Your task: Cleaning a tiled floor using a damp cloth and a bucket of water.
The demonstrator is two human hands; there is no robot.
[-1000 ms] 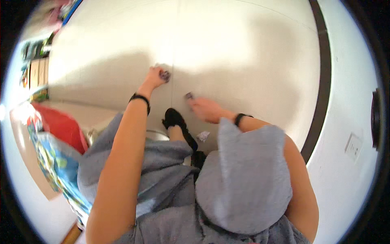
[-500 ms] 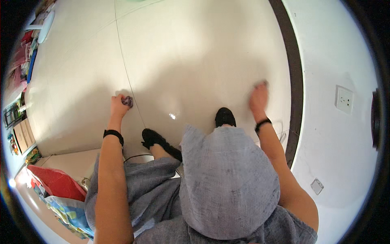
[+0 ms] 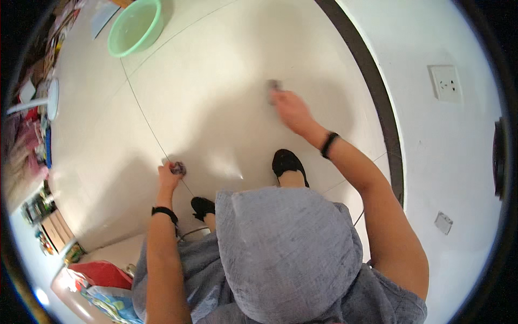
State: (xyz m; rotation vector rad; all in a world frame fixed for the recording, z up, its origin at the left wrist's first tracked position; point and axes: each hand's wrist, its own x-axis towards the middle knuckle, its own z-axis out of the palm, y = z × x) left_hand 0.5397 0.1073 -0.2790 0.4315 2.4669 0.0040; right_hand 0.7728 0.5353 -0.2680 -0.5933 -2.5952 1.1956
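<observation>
At the far left edge lie colourful packages (image 3: 110,302) beside something red (too blurred to tell more), and a green basin (image 3: 135,27) sits at top. The left hand (image 3: 168,175) is clenched around a dark rag (image 3: 178,168) on the pale tiled floor (image 3: 216,97). The right hand (image 3: 291,108) presses a grey rag (image 3: 274,86) flat near the dark skirting. A white square wall socket (image 3: 445,82) sits far right.

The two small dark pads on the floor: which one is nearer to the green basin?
The pad under the left hand, the small dark pad on the tile seam. The other pad, at the right hand, lies closer to the wall.
</observation>
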